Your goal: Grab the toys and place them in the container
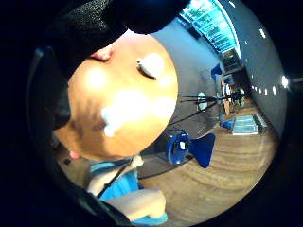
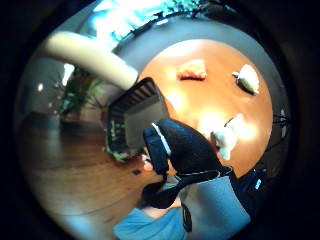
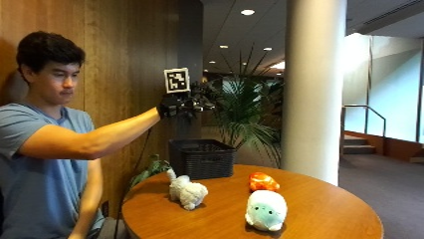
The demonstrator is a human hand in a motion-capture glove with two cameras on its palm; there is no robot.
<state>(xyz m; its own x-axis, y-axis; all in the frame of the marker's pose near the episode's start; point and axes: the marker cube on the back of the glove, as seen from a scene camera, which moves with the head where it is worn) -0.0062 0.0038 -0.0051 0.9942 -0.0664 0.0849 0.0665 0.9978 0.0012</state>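
Note:
Three toys lie on a round wooden table (image 3: 331,209): a white long-necked plush (image 3: 187,190), a round white plush with a teal face (image 3: 266,210) and an orange toy (image 3: 264,181). A dark woven basket (image 3: 202,158) stands at the table's far edge. My gloved right hand (image 3: 175,105) is raised high above the basket's side of the table, fingers loosely curled, holding nothing. The thumb side palm view looks down past the hand (image 2: 182,145) at the basket (image 2: 137,115), orange toy (image 2: 192,70), round plush (image 2: 248,78) and long-necked plush (image 2: 227,135).
A thick white column (image 3: 315,89) and a potted palm (image 3: 248,107) stand behind the table. A wood-panelled wall is at my back. My bare left arm hangs beside the table edge. A blue chair (image 1: 189,147) stands on the floor past the table.

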